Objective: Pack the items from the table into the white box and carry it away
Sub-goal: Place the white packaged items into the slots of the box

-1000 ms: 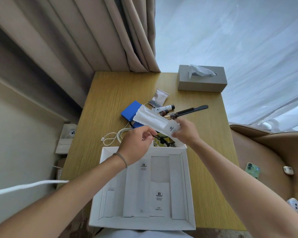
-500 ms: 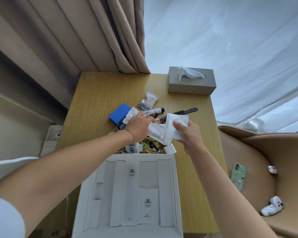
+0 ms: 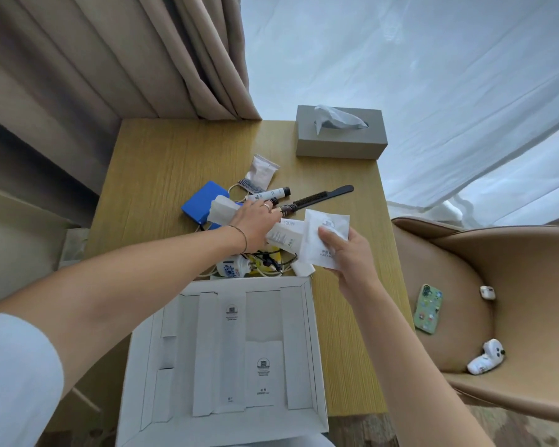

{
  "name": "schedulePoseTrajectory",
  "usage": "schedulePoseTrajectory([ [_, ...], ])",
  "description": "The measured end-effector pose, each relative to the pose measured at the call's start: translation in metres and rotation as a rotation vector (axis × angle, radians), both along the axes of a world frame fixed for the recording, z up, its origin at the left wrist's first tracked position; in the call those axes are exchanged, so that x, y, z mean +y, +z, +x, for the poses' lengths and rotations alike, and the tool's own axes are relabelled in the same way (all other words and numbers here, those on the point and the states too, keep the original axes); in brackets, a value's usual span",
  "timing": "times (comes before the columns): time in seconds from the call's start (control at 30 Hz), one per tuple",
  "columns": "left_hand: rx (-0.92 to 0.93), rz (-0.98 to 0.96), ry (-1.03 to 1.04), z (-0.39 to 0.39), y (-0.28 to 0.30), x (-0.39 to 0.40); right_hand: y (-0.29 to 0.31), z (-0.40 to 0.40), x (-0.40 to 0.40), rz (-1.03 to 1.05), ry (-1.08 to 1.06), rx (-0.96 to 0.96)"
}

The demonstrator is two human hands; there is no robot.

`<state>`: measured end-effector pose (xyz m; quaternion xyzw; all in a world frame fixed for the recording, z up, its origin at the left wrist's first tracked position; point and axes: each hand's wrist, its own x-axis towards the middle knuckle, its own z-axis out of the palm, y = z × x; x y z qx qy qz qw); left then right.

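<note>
Sorting packets beyond the white box [image 3: 307, 337]
Right hand [image 3: 349, 253] pinches a white sachet [image 3: 325, 240]; left hand [image 3: 255, 224] lies flat-fingered on the pile.

Desk [image 3: 162, 162]: yellow-tan wood with fine straight grain. White box [image 3: 313, 350]: plain white, its packets white with small dark printed emblems. Tissue box [image 3: 339, 141], far right: grey, with white tissue. Pouch [image 3: 198, 204]: solid blue. Comb [image 3: 323, 196]: black. Sachet [image 3: 320, 235]: white with grey print. Small jar [image 3: 231, 267]: white with blue pattern. Phone case [image 3: 428, 309], on the tan chair [image 3: 513, 285]: green with multicoloured stickers. Curtain [image 3: 126, 53]: beige.
</note>
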<state>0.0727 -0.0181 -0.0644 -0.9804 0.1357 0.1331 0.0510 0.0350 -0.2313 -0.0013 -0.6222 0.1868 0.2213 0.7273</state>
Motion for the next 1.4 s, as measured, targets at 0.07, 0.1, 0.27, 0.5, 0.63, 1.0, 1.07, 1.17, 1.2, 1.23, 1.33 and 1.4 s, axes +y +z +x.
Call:
schedulePoseTrajectory([
  [0.07,-0.021,-0.023,0.014,-0.003,0.002,0.002,0.004,-0.005,0.0,-0.013,0.013,-0.001],
  [0.1,-0.038,-0.047,0.027,-0.005,0.004,0.003,0.006,-0.007,0.0,-0.019,0.018,-0.001],
  [0.27,-0.101,-0.247,0.149,-0.009,0.019,0.009,0.015,-0.019,0.003,-0.011,0.006,0.016],
  [0.5,-0.247,-0.606,0.429,-0.024,0.062,0.017,0.034,-0.05,0.01,0.062,0.154,0.011],
  [0.63,-0.393,-0.908,0.591,-0.042,0.1,0.021,0.034,-0.076,0.016,0.047,0.334,0.005],
  [1.0,-0.583,-1.372,0.801,-0.117,0.159,0.054,-0.006,-0.123,0.052,-0.931,0.739,-0.238],
  [1.07,-0.582,-1.385,0.848,-0.131,0.157,0.059,-0.016,-0.125,0.058,-1.054,0.797,-0.251],
  [1.17,-0.556,-1.387,0.917,-0.15,0.148,0.066,-0.03,-0.123,0.066,-1.133,0.823,-0.222],
  [1.2,-0.546,-1.392,0.939,-0.157,0.144,0.067,-0.034,-0.122,0.068,-1.14,0.822,-0.216],
  [1.23,-0.538,-1.393,0.961,-0.163,0.14,0.067,-0.037,-0.121,0.07,-1.14,0.822,-0.211],
  [1.33,-0.513,-1.387,1.019,-0.181,0.129,0.067,-0.046,-0.12,0.07,-1.157,0.838,-0.216],
  [1.4,-0.492,-1.38,1.04,-0.191,0.122,0.066,-0.05,-0.119,0.07,-1.226,0.866,-0.229],
])
